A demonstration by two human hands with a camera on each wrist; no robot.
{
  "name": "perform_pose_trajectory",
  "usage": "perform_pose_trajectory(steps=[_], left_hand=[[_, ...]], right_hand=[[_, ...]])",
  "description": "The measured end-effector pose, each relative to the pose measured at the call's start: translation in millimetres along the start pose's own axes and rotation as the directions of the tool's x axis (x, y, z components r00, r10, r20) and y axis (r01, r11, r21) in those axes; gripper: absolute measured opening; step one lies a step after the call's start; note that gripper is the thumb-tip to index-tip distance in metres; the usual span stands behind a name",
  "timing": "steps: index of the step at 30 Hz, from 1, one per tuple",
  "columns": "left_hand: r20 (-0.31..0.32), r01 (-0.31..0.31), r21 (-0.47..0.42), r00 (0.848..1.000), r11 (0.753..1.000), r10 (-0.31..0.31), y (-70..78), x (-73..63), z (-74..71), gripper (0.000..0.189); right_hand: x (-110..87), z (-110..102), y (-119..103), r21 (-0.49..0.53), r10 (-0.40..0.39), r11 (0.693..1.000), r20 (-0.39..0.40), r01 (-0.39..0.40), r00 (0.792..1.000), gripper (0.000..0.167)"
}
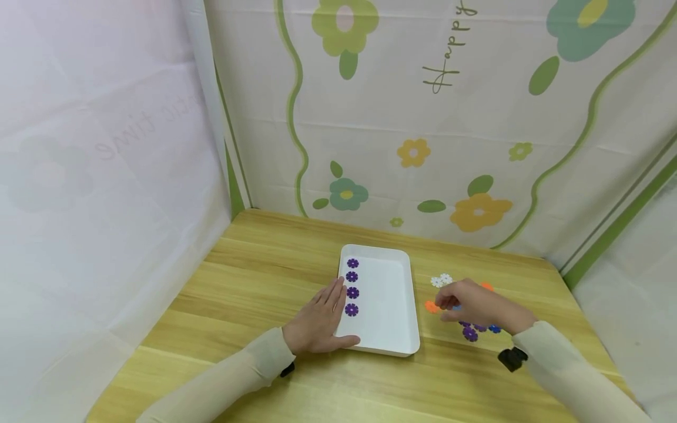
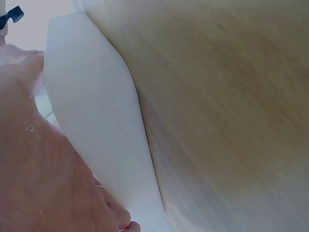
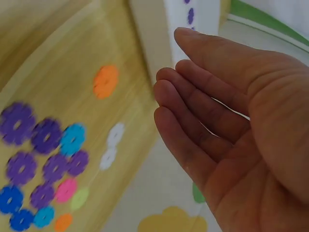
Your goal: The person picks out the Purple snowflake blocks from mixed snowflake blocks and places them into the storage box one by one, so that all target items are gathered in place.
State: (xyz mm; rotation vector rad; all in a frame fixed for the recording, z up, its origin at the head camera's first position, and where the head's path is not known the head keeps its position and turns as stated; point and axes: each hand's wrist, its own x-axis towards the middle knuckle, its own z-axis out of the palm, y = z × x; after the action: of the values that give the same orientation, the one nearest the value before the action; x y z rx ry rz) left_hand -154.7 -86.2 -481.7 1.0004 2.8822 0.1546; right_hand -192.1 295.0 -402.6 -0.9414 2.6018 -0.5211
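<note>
A white rectangular tray [image 1: 383, 311] lies on the wooden table, with several purple flower-shaped discs [image 1: 351, 292] in a column along its left side. My left hand [image 1: 319, 320] rests across the tray's left rim, fingers straight, thumb over the near corner. The left wrist view shows the palm side of that hand [image 2: 43, 154] against the tray's outer wall [image 2: 96, 106]. Right of the tray, my right hand [image 1: 473, 302] hovers above loose discs. Its fingers [image 3: 193, 128] are loosely bent, with nothing between them and the thumb in the right wrist view.
Loose discs lie on the table right of the tray: purple [image 3: 21, 167], blue [image 3: 10, 198], light blue [image 3: 72, 138], pink [image 3: 66, 190], pale green, orange [image 3: 105, 81] and white [image 1: 441, 280]. Flower-printed curtains [image 1: 370, 117] hang behind and at the sides.
</note>
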Motion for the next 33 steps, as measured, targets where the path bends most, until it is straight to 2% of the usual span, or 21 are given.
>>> perform_pose_trajectory(steps=[5,8,14,25,33], left_hand=[[-0.021,-0.007,-0.015,1.0,1.0,0.007,-1.8,2.1,4.2,0.109],[-0.04,-0.013,-0.008,0.999,1.0,0.013,-4.2,3.5,10.3,0.11],[-0.057,-0.019,0.002,0.998,1.0,0.019,-6.5,3.7,16.2,0.111],[0.003,0.004,0.011,1.0,1.0,-0.004,-0.9,0.9,1.2,0.109],[-0.019,-0.011,-0.007,1.0,1.0,0.011,-0.4,-0.9,1.8,0.107]], right_hand=[[-23.6,5,21,-0.04,-0.007,0.999,0.012,0.008,1.0,0.009],[-35.0,11,35,-0.053,-0.003,0.999,0.026,0.005,1.0,0.019],[-52.2,26,53,-0.063,0.064,0.996,0.019,-0.063,0.998,0.015],[-50.7,45,64,-0.071,0.136,0.987,-0.063,-0.141,0.989,0.016],[-49.1,48,73,-0.027,0.116,0.993,-0.063,-0.118,0.991,0.015]])
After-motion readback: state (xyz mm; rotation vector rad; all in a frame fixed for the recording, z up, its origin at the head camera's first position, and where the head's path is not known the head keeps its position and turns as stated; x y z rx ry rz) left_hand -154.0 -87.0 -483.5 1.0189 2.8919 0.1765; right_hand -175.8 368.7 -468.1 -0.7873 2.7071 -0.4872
